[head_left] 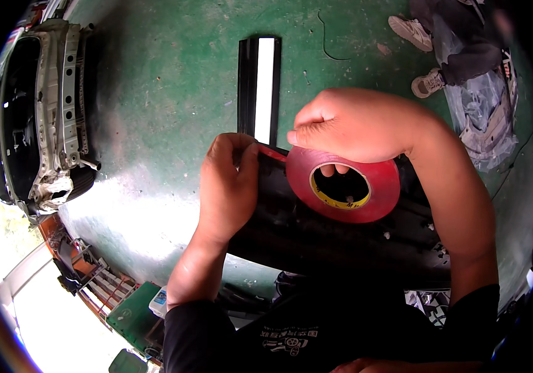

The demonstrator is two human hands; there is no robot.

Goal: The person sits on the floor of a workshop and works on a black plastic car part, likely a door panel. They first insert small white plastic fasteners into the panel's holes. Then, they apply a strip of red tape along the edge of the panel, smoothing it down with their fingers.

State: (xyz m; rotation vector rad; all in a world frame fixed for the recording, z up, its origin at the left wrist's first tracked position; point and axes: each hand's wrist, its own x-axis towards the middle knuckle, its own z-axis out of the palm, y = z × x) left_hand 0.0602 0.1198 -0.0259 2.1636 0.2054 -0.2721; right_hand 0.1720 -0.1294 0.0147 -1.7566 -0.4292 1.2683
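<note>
A: What's each hand doing?

B: The right hand [353,124] is curled around the top of a red tape roll [344,184], fingers poking through its yellow-lined core, holding it on edge just above a long black panel [341,239] that lies across the person's lap. The left hand [229,186] is closed down on the panel's left end, thumb and fingers pinching the loose end of the tape [271,151] against the top edge.

A: So how far along is it?

B: Early, I'd judge. Only a short red strip runs from the left hand to the roll, and the stretch of panel to the right of the roll shows no red that I can see. Most of that edge looks left to cover, though the arm hides part of it.

A: Anything else nearby?

B: On the green floor [173,93] beyond the hands lies a black strip [258,87] with a white band down its middle, well apart from the panel. A white and black car part [43,118] sits at the far left. Top right, another person's shoes [419,56] stand beside clear plastic sheeting [487,118].
</note>
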